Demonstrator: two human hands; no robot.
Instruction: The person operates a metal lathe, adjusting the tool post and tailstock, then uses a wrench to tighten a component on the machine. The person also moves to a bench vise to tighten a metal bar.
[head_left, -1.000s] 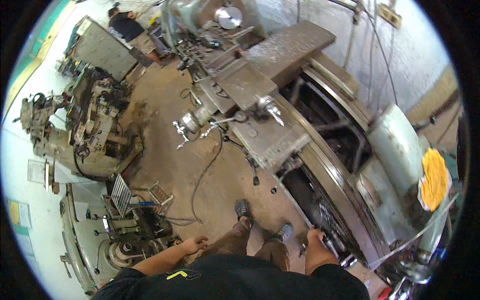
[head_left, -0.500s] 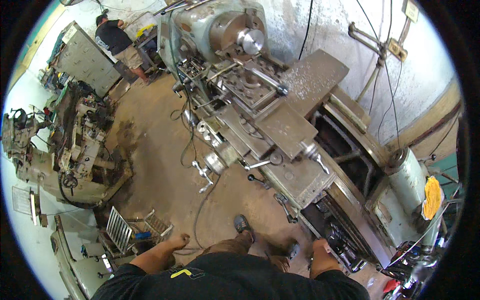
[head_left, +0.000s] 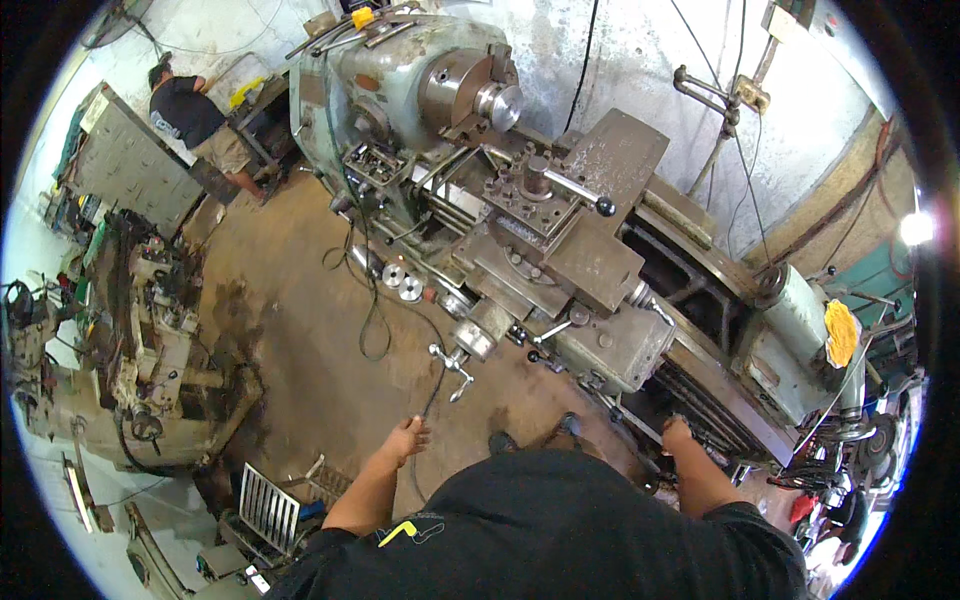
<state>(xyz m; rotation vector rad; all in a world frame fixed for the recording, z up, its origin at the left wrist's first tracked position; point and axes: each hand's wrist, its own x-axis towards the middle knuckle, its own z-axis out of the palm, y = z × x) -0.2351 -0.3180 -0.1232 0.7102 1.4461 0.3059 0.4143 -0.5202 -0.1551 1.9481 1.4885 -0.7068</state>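
My left hand [head_left: 408, 440] hangs over the floor below the lathe's handwheel [head_left: 452, 372], apart from it, fingers loosely spread and holding nothing visible. Close to the lathe bed [head_left: 722, 412], on its front side, is my right hand [head_left: 677, 434], its fingers curled; whatever they may hold is hidden. The large lathe [head_left: 400, 85] runs diagonally from upper left to lower right. Its chuck [head_left: 455, 92] grips a round metal piece [head_left: 498, 106]. On the carriage, the tool post [head_left: 537, 178] carries a long lever with a dark knob [head_left: 604, 206].
Another person [head_left: 195, 115] stands at a bench at the far left, beside a grey cabinet [head_left: 135, 155]. A second machine [head_left: 150, 390] lines the left. A white slatted chair [head_left: 268, 508] sits lower left. A cable [head_left: 375, 335] loops onto the floor. A yellow cloth [head_left: 841, 333] hangs at right.
I have moved closer to the lathe, and its carriage sits nearer to me. My left hand has come forward with its fingers loosened; my right hand has risen beside the bed.
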